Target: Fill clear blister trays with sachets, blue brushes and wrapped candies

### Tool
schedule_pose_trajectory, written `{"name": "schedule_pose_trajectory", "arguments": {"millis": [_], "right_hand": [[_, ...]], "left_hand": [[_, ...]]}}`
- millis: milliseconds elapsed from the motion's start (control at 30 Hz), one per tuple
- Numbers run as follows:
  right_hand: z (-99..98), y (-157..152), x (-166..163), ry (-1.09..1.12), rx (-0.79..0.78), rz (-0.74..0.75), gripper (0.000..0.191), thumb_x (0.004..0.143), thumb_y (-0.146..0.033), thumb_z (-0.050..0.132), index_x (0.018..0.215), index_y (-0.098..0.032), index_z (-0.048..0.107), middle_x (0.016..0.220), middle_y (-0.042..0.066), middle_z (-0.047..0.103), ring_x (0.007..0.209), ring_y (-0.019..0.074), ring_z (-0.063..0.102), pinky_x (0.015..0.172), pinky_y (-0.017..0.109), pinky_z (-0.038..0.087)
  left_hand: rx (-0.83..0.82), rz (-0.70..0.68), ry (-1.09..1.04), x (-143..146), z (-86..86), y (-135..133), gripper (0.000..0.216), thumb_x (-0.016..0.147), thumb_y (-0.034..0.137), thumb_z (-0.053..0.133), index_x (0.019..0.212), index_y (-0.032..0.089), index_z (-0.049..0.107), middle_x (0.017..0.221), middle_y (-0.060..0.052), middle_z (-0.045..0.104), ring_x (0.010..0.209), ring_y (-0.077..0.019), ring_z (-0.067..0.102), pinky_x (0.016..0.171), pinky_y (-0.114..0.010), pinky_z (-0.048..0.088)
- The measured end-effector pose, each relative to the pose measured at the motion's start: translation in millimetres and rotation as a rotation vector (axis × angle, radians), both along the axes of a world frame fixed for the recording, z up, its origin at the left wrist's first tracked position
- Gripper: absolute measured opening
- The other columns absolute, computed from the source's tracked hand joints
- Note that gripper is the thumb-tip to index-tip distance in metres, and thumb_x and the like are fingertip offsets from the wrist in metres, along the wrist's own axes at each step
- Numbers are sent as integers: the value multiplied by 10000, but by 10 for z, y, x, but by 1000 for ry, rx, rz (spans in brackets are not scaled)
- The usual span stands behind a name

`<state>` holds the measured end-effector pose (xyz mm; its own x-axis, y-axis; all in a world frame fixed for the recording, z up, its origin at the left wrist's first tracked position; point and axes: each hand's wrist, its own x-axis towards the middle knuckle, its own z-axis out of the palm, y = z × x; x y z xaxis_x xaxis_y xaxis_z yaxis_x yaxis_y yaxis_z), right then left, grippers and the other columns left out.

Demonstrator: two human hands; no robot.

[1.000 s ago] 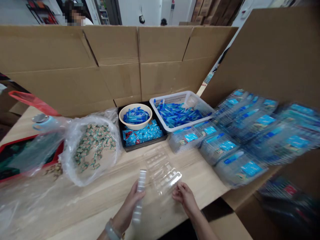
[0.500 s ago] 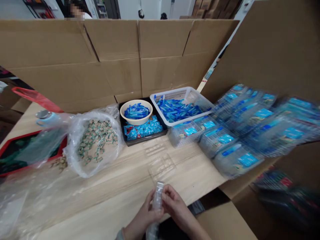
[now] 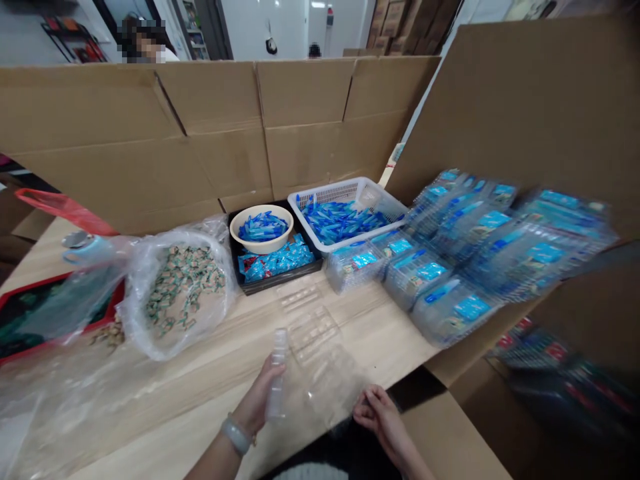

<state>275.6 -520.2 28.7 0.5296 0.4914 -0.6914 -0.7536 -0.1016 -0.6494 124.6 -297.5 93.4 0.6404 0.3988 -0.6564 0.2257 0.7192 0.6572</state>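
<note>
So, cardboard screen [image 3: 310, 127]: stands along the back and right of the table, walling it in.
Table [image 3: 165, 407]: pale wood; the only bare patch is near the front edge, where the hands work.
Filled packs [image 3: 470, 247]: a leaning heap at the right, reaching the table's right edge; a nudge from the right arm would likely slide some off.
Plastic bag [image 3: 180, 287]: open, full of small wrapped sweets, left of the shell; its loose film spreads toward the left arm and could snag.
White basket [image 3: 345, 189]: blue pieces, at the back, just behind the nearest packs.
Black tray [image 3: 280, 280]: blue sachets, with a cream bowl [image 3: 240, 239] set in it.
Clear shell [image 3: 320, 353]: open, lying on the table between the hands, near the front edge.
Left hand [image 3: 257, 400]: fingers closed on the shell's upright flap; the thin plastic may crease or spring free.
Right hand [image 3: 380, 413]: fingers curled close together at the shell's near corner; whether they pinch it cannot be told.
</note>
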Motion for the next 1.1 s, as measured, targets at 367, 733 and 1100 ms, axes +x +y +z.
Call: {"name": "schedule_pose_trajectory", "arguments": {"millis": [367,733,1100], "right_hand": [[671,1463,-1114,-24,330,325,338,623,-439,659,703,-189,446,613,-34,506,529,83,486,487,199,371],[715,2234,-1503,-361,88,582,357,691,-522,540,660,-191,411,388,-96,379,264,46,340,287,156,192],[-58,2655,-914,-37,-123,214,396,560,-407,703,700,-187,405,613,-40,535,501,111,571,464,220,459]], "left_hand": [[66,-112,-238,-689,3,-11,785,489,387,714,1178,194,390,1101,-94,498,943,-245,488,835,-360,360],[318,240,71,-1379,-44,772,821,469,360,738,1191,170,398,1265,-126,382,1174,-319,313,952,-375,297],[66,187,37,-1543,46,1308,718,661,394,604,1279,201,291,1379,-60,261,1266,-244,205,1032,-374,191]]}}
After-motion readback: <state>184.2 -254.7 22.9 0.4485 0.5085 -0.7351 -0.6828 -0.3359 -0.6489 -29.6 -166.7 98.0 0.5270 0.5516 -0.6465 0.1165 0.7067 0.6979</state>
